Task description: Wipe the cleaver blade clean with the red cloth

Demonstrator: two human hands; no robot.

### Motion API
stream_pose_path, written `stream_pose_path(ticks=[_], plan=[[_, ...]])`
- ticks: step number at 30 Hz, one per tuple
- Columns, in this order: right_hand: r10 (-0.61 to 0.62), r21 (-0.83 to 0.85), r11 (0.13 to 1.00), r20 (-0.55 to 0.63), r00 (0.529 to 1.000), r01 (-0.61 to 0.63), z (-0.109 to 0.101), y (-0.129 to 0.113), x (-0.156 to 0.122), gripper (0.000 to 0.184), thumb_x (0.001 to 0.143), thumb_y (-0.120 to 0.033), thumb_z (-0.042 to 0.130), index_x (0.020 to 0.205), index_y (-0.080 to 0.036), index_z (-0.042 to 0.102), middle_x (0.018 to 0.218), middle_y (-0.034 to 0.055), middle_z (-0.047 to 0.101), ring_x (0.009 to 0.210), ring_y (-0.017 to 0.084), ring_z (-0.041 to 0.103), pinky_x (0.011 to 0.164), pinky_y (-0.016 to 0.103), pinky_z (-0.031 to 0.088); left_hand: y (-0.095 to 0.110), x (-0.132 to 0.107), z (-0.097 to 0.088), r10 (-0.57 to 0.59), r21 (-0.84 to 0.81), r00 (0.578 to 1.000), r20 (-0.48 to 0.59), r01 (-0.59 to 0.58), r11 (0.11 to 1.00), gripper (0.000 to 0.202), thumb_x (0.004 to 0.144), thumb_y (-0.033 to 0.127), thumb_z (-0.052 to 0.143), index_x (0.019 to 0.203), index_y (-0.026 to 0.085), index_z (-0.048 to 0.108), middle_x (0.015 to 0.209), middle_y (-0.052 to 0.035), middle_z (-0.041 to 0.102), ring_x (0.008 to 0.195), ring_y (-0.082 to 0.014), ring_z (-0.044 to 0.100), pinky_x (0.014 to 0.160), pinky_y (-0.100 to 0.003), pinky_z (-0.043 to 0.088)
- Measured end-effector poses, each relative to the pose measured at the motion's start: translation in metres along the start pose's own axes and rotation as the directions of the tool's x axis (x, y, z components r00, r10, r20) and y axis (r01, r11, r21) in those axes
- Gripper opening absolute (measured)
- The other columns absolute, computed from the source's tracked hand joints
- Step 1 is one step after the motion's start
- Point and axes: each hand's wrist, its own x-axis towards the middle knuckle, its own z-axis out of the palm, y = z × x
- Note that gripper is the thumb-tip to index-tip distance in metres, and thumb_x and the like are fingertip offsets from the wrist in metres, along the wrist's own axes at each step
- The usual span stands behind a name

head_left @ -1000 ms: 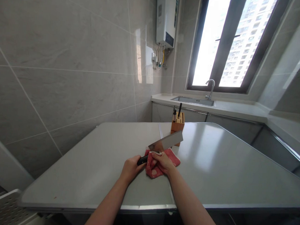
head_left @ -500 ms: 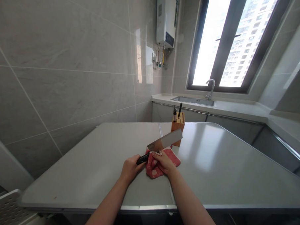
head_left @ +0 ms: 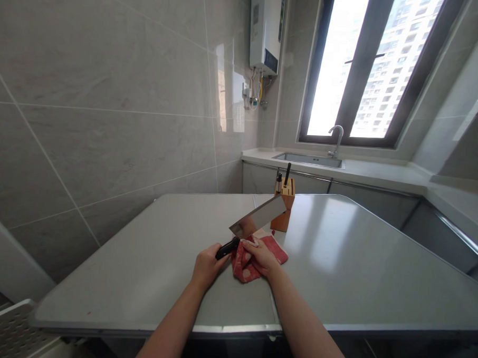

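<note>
Tipped steeper now, the knife (head_left: 261, 216) slants rightward from the left hand (head_left: 206, 264) gripping its handle (head_left: 227, 248); the right hand (head_left: 264, 258), nearer the blade (head_left: 267, 212), pinches cloth (head_left: 243, 271).

On the table (head_left: 140, 264), the knife block (head_left: 281, 221) stands toward the far edge. Before it is the cleaver (head_left: 258, 216), then the cloth (head_left: 246, 274).

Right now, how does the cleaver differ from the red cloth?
The cleaver has a shiny metal blade and a black handle; the red cloth has pale patches. The cleaver is flat and straight-edged, while the red cloth is crumpled. The left hand grips the cleaver's handle, whereas the right hand holds the red cloth. Both are being held close together.
</note>
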Motion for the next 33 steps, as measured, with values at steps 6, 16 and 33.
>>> stream_pose_path(ticks=[6, 16, 33], plan=[[-0.006, 0.031, 0.999, 0.002, 1.0, 0.006, 0.0016, -0.0013, -0.0007, 0.027, 0.065, -0.033, 0.075, 0.074, -0.014, 0.058, 0.058, -0.001, 0.062, 0.05, 0.01, 0.055, 0.056, 0.025, 0.045, 0.0001, 0.0006, 0.0001, -0.016, 0.016, 1.0, 0.009, 0.016, 1.0, 0.033, 0.083, 0.051, 0.048, 0.076, 0.019, 0.055, 0.071, -0.0011, 0.062, 0.062, -0.0144, 0.055, 0.058, -0.022, 0.034], [0.093, -0.019, 0.996, 0.072, 0.993, -0.092, 0.0018, -0.0044, -0.0058, 0.029, 0.059, -0.03, 0.078, 0.074, -0.011, 0.062, 0.049, 0.0017, 0.062, 0.042, 0.014, 0.055, 0.045, 0.025, 0.043, 0.0061, 0.0009, -0.0029, 0.035, 0.102, 0.992, 0.124, -0.048, 0.994, 0.029, 0.082, 0.047, 0.052, 0.075, 0.02, 0.054, 0.071, -0.0016, 0.063, 0.064, -0.0155, 0.056, 0.057, -0.022, 0.031], [0.039, -0.005, 0.999, -0.028, 0.999, -0.04, 0.0055, -0.0077, -0.0082, 0.026, 0.064, -0.033, 0.076, 0.075, -0.015, 0.062, 0.056, -0.0003, 0.064, 0.046, 0.012, 0.055, 0.05, 0.026, 0.046, 0.0097, -0.0001, -0.0055, 0.025, 0.055, 0.991, 0.135, -0.032, 0.998, 0.028, 0.081, 0.046, 0.053, 0.073, 0.02, 0.055, 0.07, -0.0009, 0.062, 0.063, -0.0146, 0.054, 0.057, -0.021, 0.031]])
